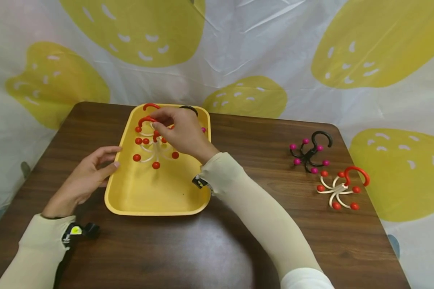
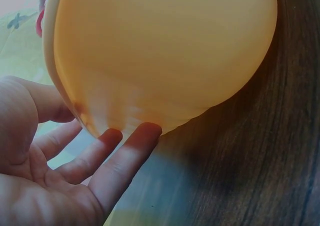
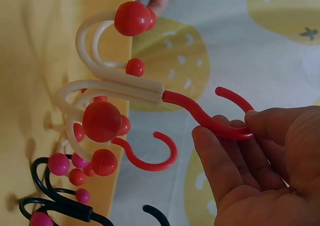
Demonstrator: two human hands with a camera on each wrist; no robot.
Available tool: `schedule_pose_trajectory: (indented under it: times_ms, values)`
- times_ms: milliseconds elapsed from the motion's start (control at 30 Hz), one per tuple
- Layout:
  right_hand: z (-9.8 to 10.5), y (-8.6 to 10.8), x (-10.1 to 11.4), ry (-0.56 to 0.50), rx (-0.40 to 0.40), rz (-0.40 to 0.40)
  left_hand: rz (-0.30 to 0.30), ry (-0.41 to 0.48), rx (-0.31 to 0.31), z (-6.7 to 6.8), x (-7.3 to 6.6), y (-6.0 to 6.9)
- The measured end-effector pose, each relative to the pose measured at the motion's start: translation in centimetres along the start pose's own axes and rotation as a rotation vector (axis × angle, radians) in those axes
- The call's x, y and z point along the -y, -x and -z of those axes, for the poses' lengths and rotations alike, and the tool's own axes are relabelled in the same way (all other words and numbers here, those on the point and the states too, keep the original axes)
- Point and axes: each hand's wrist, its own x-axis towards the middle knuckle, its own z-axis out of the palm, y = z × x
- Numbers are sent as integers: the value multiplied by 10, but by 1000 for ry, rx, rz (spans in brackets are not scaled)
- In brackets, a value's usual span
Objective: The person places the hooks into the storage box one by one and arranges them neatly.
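My right hand pinches the red curved top of a white multi-arm hook with red ball tips, holding it over the yellow tray. The right wrist view shows its red top between thumb and fingers. Behind it in the tray are another red-topped hook and a black hook with pink balls, both partly hidden in the head view. At the tray's left side, my left hand touches the outer wall with extended fingers.
To the right on the brown wooden table lie a black multi-arm hook with pink balls and a white one with a red top. A fruit-patterned curtain hangs behind the table.
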Motion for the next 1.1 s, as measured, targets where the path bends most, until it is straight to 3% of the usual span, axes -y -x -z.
schedule_pose_trajectory:
  times_ms: [533, 1100]
  values:
    - [-28, -15, -9, -15, 117, -119, 18, -11, -5, 1, 0, 0]
    - [-47, -16, -15, -16, 74, -116, 13, -1, 3, 0, 0, 0]
